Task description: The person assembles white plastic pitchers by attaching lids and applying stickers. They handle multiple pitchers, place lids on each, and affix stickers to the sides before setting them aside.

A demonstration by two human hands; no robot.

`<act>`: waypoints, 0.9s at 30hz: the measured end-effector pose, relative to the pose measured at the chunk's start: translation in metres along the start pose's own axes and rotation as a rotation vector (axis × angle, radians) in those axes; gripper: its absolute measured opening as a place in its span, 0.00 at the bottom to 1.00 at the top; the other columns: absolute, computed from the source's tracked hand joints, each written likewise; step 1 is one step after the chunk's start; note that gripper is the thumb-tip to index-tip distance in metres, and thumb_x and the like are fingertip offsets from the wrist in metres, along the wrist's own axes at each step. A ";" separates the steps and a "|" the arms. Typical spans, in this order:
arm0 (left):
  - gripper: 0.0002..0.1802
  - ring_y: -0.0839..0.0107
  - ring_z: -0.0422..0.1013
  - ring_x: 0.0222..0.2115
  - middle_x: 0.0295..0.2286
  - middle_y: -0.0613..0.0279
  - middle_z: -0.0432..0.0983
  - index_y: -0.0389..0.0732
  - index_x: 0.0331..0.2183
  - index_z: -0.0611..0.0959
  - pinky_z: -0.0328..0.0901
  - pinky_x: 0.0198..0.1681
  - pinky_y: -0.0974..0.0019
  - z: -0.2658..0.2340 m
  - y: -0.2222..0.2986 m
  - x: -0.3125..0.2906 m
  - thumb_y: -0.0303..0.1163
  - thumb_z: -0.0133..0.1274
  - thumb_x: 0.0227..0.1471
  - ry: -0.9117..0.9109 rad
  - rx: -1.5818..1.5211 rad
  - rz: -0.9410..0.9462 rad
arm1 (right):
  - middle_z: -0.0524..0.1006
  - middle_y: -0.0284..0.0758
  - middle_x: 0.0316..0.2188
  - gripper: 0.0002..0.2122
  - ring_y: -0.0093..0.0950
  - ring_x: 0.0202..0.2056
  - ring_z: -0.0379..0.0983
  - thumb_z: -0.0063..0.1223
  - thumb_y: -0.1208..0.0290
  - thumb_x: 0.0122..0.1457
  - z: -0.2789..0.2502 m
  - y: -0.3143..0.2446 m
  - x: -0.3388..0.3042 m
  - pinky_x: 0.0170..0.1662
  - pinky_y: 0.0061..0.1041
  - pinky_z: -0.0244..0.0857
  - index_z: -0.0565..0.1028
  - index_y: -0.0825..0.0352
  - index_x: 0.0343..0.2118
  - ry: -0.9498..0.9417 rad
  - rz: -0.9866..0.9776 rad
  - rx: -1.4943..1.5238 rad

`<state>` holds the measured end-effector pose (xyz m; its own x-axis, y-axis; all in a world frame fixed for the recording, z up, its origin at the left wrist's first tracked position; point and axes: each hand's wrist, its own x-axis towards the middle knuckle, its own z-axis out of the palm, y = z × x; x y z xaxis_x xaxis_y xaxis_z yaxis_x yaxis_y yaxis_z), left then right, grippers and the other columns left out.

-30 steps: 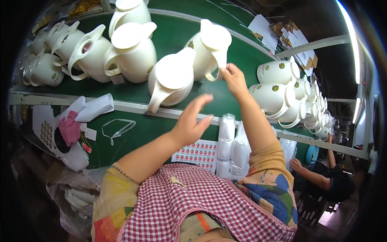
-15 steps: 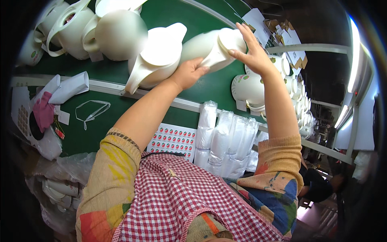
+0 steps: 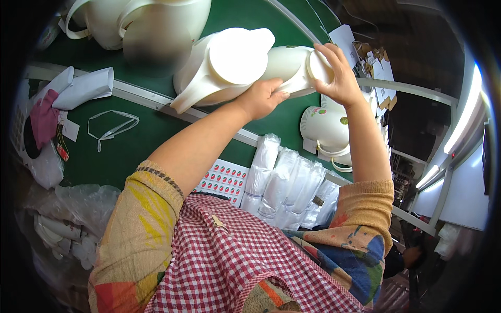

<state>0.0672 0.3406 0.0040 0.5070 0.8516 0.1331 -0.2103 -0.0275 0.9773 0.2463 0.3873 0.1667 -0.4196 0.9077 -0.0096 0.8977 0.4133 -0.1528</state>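
A glossy white jug [image 3: 287, 65] lies tilted between my hands above the green bench. My right hand [image 3: 338, 75] curves over its round lid end [image 3: 319, 68], with the thumb on the near edge and the fingers over the far edge. My left hand [image 3: 261, 99] is closed at the jug's near left side, thumb and fingers pressed to it. Just left of that hand stands another white jug [image 3: 237, 57] with a spout and a flat lid. Its lower right side is partly hidden by my left hand.
More white jugs [image 3: 102, 23] stand at the far left, and patterned ones [image 3: 326, 128] at the right. A metal rail [image 3: 143, 95] crosses the green surface [image 3: 130, 156]. Nearer lie a sticker sheet [image 3: 224, 180], rolled clear bags [image 3: 276, 182], a looped strap [image 3: 112, 128] and pink cloth [image 3: 44, 117].
The view has shifted, so most things sit elsewhere in the picture. My right hand has closed more around the lid end. My left hand stays on the jug.
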 end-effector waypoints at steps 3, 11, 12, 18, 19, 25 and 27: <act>0.11 0.72 0.66 0.24 0.23 0.59 0.72 0.36 0.38 0.77 0.64 0.31 0.67 0.002 -0.003 0.001 0.34 0.49 0.56 0.023 0.022 0.035 | 0.65 0.44 0.52 0.35 0.44 0.53 0.63 0.56 0.59 0.35 0.006 0.007 -0.004 0.56 0.38 0.61 0.69 0.57 0.54 0.018 -0.066 -0.004; 0.11 0.68 0.67 0.23 0.23 0.54 0.73 0.36 0.35 0.76 0.64 0.31 0.64 0.006 -0.003 0.000 0.35 0.50 0.56 0.077 0.047 0.060 | 0.63 0.47 0.50 0.33 0.45 0.50 0.62 0.50 0.52 0.43 0.033 0.009 -0.011 0.53 0.41 0.60 0.66 0.62 0.55 0.196 0.005 -0.053; 0.11 0.67 0.68 0.23 0.23 0.53 0.73 0.36 0.35 0.77 0.64 0.31 0.63 0.006 -0.003 0.000 0.35 0.50 0.56 0.074 0.060 0.055 | 0.63 0.47 0.50 0.33 0.46 0.50 0.62 0.50 0.51 0.44 0.034 0.010 -0.012 0.53 0.42 0.60 0.66 0.62 0.55 0.207 -0.009 -0.089; 0.12 0.58 0.71 0.24 0.24 0.50 0.74 0.36 0.35 0.77 0.65 0.31 0.59 0.008 -0.005 0.001 0.36 0.50 0.55 0.109 0.139 0.106 | 0.63 0.47 0.50 0.31 0.48 0.50 0.61 0.48 0.51 0.48 0.038 0.017 -0.013 0.53 0.42 0.59 0.66 0.62 0.55 0.234 -0.093 -0.154; 0.12 0.57 0.71 0.25 0.24 0.49 0.74 0.36 0.35 0.77 0.65 0.32 0.59 0.008 -0.004 0.001 0.36 0.50 0.55 0.112 0.149 0.099 | 0.63 0.48 0.51 0.31 0.48 0.50 0.61 0.48 0.52 0.48 0.040 0.017 -0.013 0.54 0.42 0.58 0.66 0.62 0.55 0.236 -0.066 -0.147; 0.12 0.51 0.71 0.26 0.25 0.47 0.75 0.36 0.34 0.76 0.65 0.32 0.57 0.010 -0.001 0.000 0.37 0.50 0.54 0.145 0.186 0.090 | 0.62 0.49 0.51 0.30 0.48 0.49 0.60 0.51 0.56 0.47 0.041 0.011 -0.013 0.54 0.43 0.58 0.67 0.59 0.55 0.233 -0.065 -0.263; 0.12 0.51 0.71 0.26 0.25 0.47 0.75 0.36 0.34 0.76 0.65 0.32 0.57 0.012 -0.001 0.000 0.37 0.51 0.54 0.146 0.164 0.091 | 0.62 0.49 0.51 0.30 0.48 0.49 0.60 0.51 0.55 0.47 0.039 0.015 -0.014 0.54 0.42 0.58 0.67 0.59 0.55 0.226 -0.104 -0.281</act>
<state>0.0777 0.3347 0.0050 0.3630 0.9083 0.2078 -0.1049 -0.1817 0.9777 0.2608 0.3781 0.1262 -0.4979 0.8402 0.2151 0.8672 0.4791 0.1357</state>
